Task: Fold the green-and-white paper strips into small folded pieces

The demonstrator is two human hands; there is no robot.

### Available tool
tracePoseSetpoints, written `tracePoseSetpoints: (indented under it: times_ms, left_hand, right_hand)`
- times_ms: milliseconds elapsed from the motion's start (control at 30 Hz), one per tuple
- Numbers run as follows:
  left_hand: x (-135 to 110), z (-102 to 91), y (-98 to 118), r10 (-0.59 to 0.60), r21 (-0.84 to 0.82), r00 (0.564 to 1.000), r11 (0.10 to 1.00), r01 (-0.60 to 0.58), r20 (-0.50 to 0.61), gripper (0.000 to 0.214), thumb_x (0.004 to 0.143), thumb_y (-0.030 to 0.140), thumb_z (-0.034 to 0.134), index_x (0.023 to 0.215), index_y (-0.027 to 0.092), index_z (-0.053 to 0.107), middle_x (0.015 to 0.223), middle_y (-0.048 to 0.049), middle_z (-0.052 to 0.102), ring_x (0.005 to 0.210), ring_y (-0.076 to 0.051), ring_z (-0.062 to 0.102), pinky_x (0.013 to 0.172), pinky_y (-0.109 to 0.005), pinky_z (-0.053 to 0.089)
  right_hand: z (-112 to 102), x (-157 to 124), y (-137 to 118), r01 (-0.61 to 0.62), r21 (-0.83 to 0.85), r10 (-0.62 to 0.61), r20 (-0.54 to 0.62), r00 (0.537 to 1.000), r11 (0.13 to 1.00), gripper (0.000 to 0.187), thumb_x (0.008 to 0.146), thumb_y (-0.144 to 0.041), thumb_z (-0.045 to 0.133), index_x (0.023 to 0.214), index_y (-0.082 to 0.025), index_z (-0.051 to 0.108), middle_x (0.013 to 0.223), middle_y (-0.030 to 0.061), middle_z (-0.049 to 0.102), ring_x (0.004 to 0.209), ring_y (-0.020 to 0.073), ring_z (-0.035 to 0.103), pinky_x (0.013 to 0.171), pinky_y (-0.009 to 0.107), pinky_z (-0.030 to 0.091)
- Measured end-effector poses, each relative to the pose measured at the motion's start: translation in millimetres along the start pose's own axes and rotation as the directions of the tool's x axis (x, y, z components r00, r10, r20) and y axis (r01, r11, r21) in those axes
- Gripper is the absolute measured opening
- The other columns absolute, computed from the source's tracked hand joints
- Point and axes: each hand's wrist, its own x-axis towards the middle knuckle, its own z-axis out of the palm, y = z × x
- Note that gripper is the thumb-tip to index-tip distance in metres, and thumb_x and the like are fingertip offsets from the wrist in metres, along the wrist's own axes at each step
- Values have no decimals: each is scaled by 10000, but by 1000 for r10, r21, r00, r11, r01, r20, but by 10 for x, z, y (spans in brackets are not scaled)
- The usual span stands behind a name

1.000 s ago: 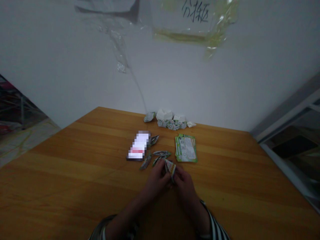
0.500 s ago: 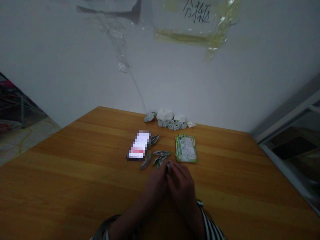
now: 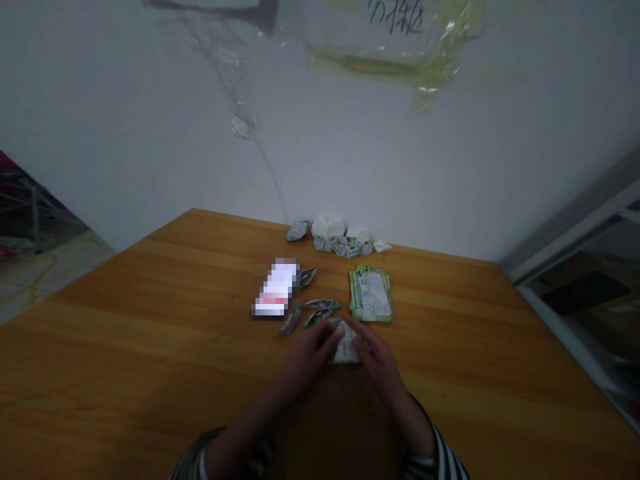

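Between my hands lies a small pale sheet of printed paper (image 3: 346, 352), spread out low over the table. My left hand (image 3: 311, 353) grips its left side, thumb on top. On the right side my right hand (image 3: 379, 358) holds it, fingers along the upper edge and thumb across the face. The fingertips underneath are hidden. Just beyond my left hand are several small folded printed papers (image 3: 323, 305), green and grey. A stack of green-and-white printed sheets (image 3: 373, 297) lies past my right hand.
The wooden table (image 3: 150, 320) meets a white wall. A phone with a blurred lit screen (image 3: 277, 287) lies left of centre. Crumpled printed papers (image 3: 345, 247) and white crumpled tissue (image 3: 329, 225) sit against the wall. A shelf (image 3: 575, 327) stands at the right.
The paper, bunched small between my fingertips before, is now opened out flat. My hands have moved apart and lie lower over it. The view has shifted slightly.
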Motion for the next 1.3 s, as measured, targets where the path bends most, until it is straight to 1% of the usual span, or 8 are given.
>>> tracePoseSetpoints:
  times_ms: [133,233,467,633,867,1000,1133,1300]
  left_hand:
    - [51,-36,-67,18,-280,1000,960,-20,-10,372,861,382,575,1156,157,583,856,-42,705,721,-170,643,628,-249,495]
    - [71,-91,-56,19,-334,1000,943,-10,25,366,838,363,611,1137,157,659,1029,-101,726,912,-231,669,794,-337,528]
    - [60,-122,-19,-6,-343,993,938,45,115,511,663,315,799,1156,259,680,1260,-66,653,1168,-290,586,998,-428,466]
    - [67,-136,19,-25,-327,995,943,54,92,459,666,286,797,1114,250,703,1228,-64,673,1164,-286,596,1020,-423,452]
    - [70,-154,58,-10,-239,1000,971,4,-23,299,701,284,747,985,192,761,1056,-103,747,1003,-291,681,923,-423,512]
    - [64,-123,4,-28,-214,996,977,8,-90,216,721,269,708,897,168,783,938,-105,774,867,-271,714,810,-377,548]
    - [63,-105,-22,-70,-235,995,970,52,-67,223,723,274,709,907,173,781,875,-78,784,795,-245,712,737,-330,545]
    - [73,-72,-69,-52,-317,997,948,29,-65,230,742,324,701,907,171,753,838,-61,762,717,-194,678,633,-260,506]
  right_hand:
    - [33,4,-10,-103,197,86,94,992,975,408,877,-404,575,1262,-274,610,1290,79,620,1077,264,643,827,422,572]
    - [-10,1,-9,-212,310,169,163,972,927,442,861,-442,590,1275,-287,596,1236,69,648,916,249,684,646,367,602]
    - [-195,20,25,-302,343,202,298,933,889,638,754,-314,759,1345,-301,519,1233,36,643,1019,225,640,839,337,541]
    - [-213,19,73,-312,341,184,359,915,887,616,800,-303,713,1371,-321,482,1212,23,653,976,206,648,761,297,558]
    - [-180,16,74,-264,298,152,350,924,917,663,759,-290,752,1367,-298,488,1348,38,574,1130,242,601,902,363,521]
    - [-108,19,87,-189,223,136,235,962,956,531,772,-302,735,1282,-270,588,1324,46,599,1189,251,572,1002,408,450]
    - [-70,38,147,-132,131,129,29,991,983,281,829,-356,661,1067,-227,731,1101,70,730,1015,251,671,907,408,511]
    - [-49,42,157,-140,187,156,-73,985,972,254,782,-377,695,966,-211,754,941,70,769,832,235,710,761,358,559]
